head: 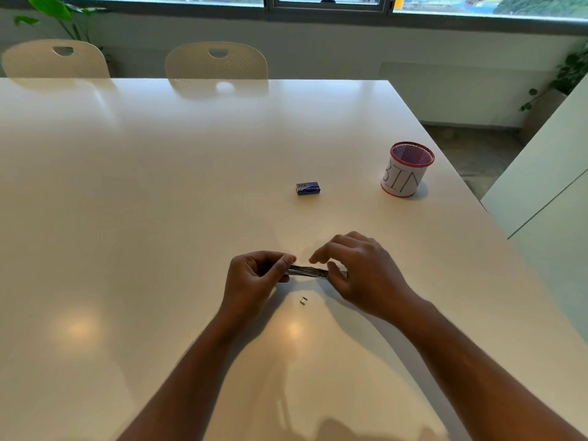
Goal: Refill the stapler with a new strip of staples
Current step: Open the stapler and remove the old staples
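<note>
A glossy white rectangular table (159,186) fills the frame, its surface mirroring ceiling lights and two pale chair backs at the far edge. A small blue rectangular cardboard staple box (307,188) lies flat near the middle. To its right, well apart, a cylindrical red wire-mesh cup (407,168) wrapped in white paper lettered "BIN" stands upright near the table's right edge. Closer to the camera, a short silver metal clump of staples (303,300) rests alone on the tabletop.
</note>
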A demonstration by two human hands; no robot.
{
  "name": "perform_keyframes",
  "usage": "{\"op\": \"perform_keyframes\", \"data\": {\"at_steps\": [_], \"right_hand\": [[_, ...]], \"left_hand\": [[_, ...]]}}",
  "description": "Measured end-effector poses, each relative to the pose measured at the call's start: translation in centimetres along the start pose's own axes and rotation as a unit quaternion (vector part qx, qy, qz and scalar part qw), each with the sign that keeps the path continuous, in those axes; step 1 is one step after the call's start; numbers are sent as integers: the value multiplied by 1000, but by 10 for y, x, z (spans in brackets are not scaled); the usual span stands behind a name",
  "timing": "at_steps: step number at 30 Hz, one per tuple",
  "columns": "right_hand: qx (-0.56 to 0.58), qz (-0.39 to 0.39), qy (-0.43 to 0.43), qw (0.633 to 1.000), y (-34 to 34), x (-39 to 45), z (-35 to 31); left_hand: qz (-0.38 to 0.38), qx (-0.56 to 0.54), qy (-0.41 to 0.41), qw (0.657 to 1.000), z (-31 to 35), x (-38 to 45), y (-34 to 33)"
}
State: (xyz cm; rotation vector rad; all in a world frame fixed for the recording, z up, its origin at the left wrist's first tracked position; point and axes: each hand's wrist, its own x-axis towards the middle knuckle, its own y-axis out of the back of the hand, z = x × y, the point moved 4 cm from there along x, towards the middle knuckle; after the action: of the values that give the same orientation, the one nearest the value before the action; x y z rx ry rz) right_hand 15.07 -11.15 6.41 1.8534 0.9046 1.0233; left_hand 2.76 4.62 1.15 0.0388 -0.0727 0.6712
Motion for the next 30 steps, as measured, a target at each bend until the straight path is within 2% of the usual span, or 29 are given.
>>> {"op": "perform_keyframes", "data": {"at_steps": [5,9,13,17,21,23,26,28,30], "right_hand": [[3,-11,32,999,-15,2,-10],[46,8,2,999,-18,0,-4],[58,33,-27,997,-20,-3,0],[69,19,-41,997,-24,-4,4],[126,13,-55,990,-29,-5,5],[185,35,-56,981,-30,-8,3],[237,52,-67,968,-34,-9,1],[211,37,-89,973,-38,-10,5],[195,54,-82,976,-35,-8,9]], "left_hand": [[-8,-15,-12,1000,-1,-1,1],[-2,-14,-17,1000,-2,-2,1],[26,-15,-69,997,1,-8,1],[44,-8,-93,995,3,-9,-1],[63,-11,-93,994,7,-7,-1],[70,-9,-131,989,17,-10,-2],[66,63,-197,976,31,-8,-9],[69,72,-158,982,30,-4,-12],[73,76,-155,982,27,-2,-10]]}}
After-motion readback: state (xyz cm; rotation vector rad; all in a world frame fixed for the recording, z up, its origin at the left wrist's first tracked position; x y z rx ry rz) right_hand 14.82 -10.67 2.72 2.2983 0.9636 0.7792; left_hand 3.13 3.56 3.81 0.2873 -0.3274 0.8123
